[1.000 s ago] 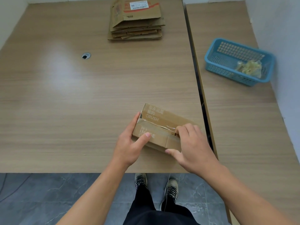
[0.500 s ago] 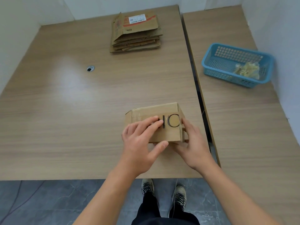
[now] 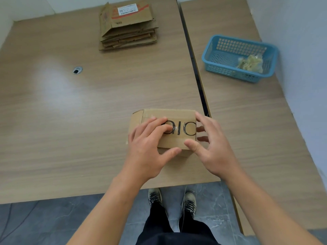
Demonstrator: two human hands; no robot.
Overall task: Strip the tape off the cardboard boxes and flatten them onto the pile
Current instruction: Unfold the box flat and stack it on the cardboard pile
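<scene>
Box: the cardboard box (image 3: 178, 138) lies on the near right part of the left table (image 3: 70, 106), printed top face up, well apart from the pile.
Tape: a small crumpled bit of clear tape (image 3: 174, 128) stands up from the middle of the top face, over the black print.
Left hand: the left hand (image 3: 148, 145) lies over the left half of the box, fingers bent, fingertips at the tape, thumb against the near face; whether the tape is caught I cannot tell.
Right hand: the right hand (image 3: 214, 147) grips the right end of the box, fingers spread round it, thumb on the near top edge.
Change: half a second ago the left fingers covered more of the print; now they sit further left, more letters show, and the tape has lifted. The right fingers are spread wider.
Pile: the pile (image 3: 127, 30) of flattened boxes sits at the far edge of the same table, unmoved.
Basket: a blue basket (image 3: 230, 73) on the right table (image 3: 256, 138) holds stripped tape scraps (image 3: 251, 61).
Hole: a round cable hole (image 3: 77, 70) lies left of the pile.
</scene>
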